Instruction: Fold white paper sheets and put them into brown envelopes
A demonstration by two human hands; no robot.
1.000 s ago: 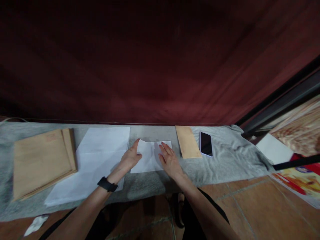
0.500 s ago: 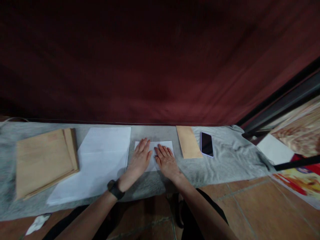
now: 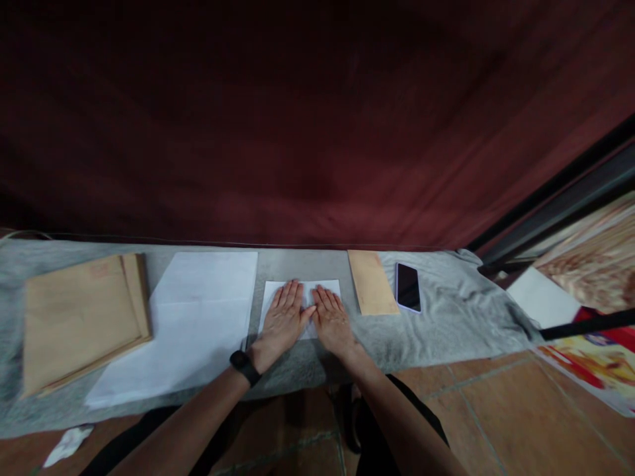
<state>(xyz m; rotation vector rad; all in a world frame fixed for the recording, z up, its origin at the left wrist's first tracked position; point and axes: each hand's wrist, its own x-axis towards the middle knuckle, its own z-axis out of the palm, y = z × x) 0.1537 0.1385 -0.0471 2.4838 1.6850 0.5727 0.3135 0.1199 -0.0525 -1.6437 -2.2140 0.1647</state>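
A small white sheet of paper (image 3: 306,291), perhaps folded, lies flat on the grey cloth (image 3: 456,324). My left hand (image 3: 285,314) rests palm down on its left half, fingers stretched out and thumb pointing right. On the right half lies my right hand (image 3: 332,320), also flat with fingers extended. The two hands are side by side, the left thumb at the edge of the right hand. Both cover much of the paper. Left of them are large white sheets (image 3: 203,324) with a crease across them. A single brown envelope (image 3: 373,284) lies to the right.
A stack of brown envelopes (image 3: 79,317) overlaps the large sheets at the far left. A phone (image 3: 408,287) lies beyond the single envelope. Behind the cloth hangs a dark red curtain (image 3: 317,165). A crumpled white tissue (image 3: 68,444) is on the tiled floor (image 3: 520,410).
My left hand has slid right and flattened on the small paper, closing the gap to my right hand. The right hand stays nearly in place. The view has shifted slightly.
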